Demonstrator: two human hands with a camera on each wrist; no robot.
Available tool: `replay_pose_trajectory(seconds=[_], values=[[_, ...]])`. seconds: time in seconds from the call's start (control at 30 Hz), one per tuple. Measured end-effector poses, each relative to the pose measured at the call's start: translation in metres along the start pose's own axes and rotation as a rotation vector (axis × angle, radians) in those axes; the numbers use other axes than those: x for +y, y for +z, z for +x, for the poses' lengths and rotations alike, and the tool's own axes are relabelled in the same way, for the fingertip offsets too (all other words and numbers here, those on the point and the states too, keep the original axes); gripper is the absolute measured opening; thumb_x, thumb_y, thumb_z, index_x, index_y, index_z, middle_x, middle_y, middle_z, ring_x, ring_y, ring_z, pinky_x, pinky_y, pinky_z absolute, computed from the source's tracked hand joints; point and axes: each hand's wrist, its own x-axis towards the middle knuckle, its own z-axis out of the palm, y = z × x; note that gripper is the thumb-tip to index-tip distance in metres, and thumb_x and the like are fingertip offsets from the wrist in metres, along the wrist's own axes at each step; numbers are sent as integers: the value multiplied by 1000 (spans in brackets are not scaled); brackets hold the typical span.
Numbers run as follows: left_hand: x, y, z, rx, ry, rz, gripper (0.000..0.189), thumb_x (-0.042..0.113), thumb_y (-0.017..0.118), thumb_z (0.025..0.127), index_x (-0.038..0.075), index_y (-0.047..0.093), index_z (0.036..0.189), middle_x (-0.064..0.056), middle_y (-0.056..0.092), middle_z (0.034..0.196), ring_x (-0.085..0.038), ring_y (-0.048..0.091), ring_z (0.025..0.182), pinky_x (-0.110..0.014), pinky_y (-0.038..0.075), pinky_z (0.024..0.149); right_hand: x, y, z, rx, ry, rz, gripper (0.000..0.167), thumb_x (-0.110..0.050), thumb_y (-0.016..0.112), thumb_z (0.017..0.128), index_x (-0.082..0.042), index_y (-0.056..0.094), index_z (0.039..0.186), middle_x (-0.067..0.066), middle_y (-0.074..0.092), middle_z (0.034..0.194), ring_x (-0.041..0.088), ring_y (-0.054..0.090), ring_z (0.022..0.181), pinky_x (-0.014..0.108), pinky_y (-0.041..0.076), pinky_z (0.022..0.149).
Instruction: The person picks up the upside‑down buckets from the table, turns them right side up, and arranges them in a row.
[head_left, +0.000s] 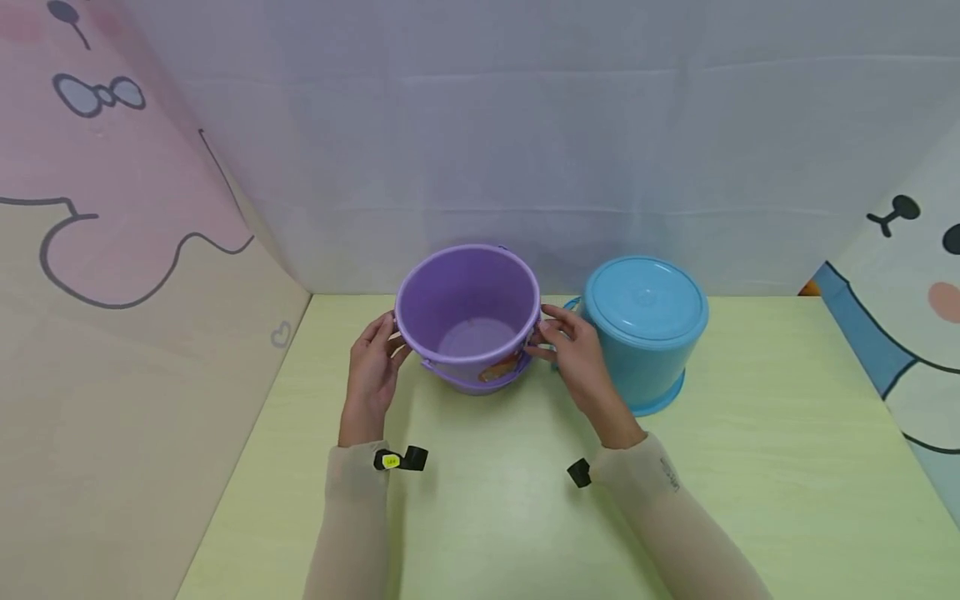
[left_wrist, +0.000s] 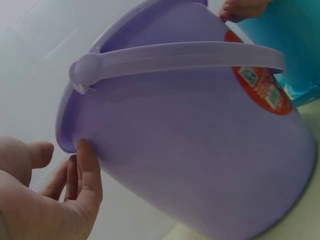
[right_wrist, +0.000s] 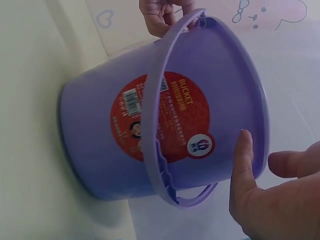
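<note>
A purple bucket (head_left: 468, 337) stands upright on the table with its mouth facing up. Its handle (left_wrist: 190, 56) hangs down along the outer wall, and a red round label (right_wrist: 165, 117) shows on the side. My left hand (head_left: 372, 364) is at the left of the rim; its fingertips touch the wall just below, while the thumb stands apart from the rim. On the opposite side my right hand (head_left: 576, 354) has an extended finger touching the wall under the rim, its thumb close to the edge. Neither hand's fingers curl round the bucket.
To the right, close behind my right hand, a blue bucket (head_left: 645, 304) rests with its closed round end up. A pale yellow table (head_left: 480, 508) lies below. White cloth (head_left: 480, 150) rises at the back, and printed cartoon panels flank both sides.
</note>
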Motion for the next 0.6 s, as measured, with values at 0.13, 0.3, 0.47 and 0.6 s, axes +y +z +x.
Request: replay_pose_trajectory(seconds=[0.13,0.3,0.47,0.6], values=[[-9,-5,-8,-1,10,11,24,21,50,113,4,61,127,0,68,105,-11,68,89,-20,59,81,7,-7,-11,-20,8,-23,41,-3,47,112,7,45,152,13,60,114,15,69,97,31,63,92],[-20,-12,-17,7,-2,37,22,19,50,114,4,60,127,0,67,105,-13,70,90,-22,61,80,17,-14,-23,-43,8,-57,39,-2,49,111,10,46,148,14,62,116,16,72,98,34,63,93],[-31,-16,-24,18,0,90,23,18,55,112,3,62,128,-3,66,109,-14,72,90,-23,62,75,26,-22,-31,-48,-4,-65,38,1,49,109,11,48,146,14,63,116,13,73,96,33,63,93],[-40,-17,-30,14,2,150,23,16,57,111,1,63,127,0,69,106,-14,73,90,-22,62,72,30,-28,-36,-49,-9,-78,39,2,49,108,11,48,146,15,63,118,14,73,97,34,62,93]])
